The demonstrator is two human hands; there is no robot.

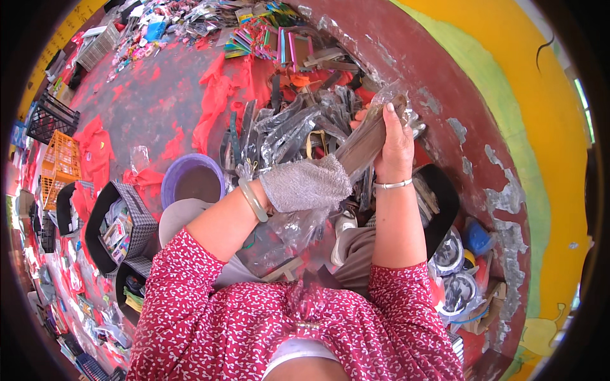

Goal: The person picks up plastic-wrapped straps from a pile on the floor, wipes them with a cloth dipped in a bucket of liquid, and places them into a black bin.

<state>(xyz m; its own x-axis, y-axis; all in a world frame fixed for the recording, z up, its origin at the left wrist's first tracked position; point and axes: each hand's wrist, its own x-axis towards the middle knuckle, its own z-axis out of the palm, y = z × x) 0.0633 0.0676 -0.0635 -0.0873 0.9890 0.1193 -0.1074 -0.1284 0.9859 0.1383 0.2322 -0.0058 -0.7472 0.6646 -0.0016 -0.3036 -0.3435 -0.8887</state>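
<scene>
My right hand (395,149) is bare, with a bangle at the wrist. It is closed round a long, flat brown piece in a clear plastic sleeve (363,145), thumb on top; the piece slants up to the right. At its lower end is my left hand (308,184), covered by a grey woven cloth or mitt that hides the fingers, so their grip does not show. A pale bangle sits on that wrist. Beyond both hands lies a heap of dark strips in clear plastic sleeves (289,130). Loose clear plastic (298,228) hangs below the left hand.
A purple bucket (166,189) holding something grey-brown stands left of my knee. Checked fabric bins (141,219) and an orange crate (61,152) are farther left. A dark bin (445,203) stands at the right, near a peeling red wall (467,136). Colourful goods (248,41) lie at the back.
</scene>
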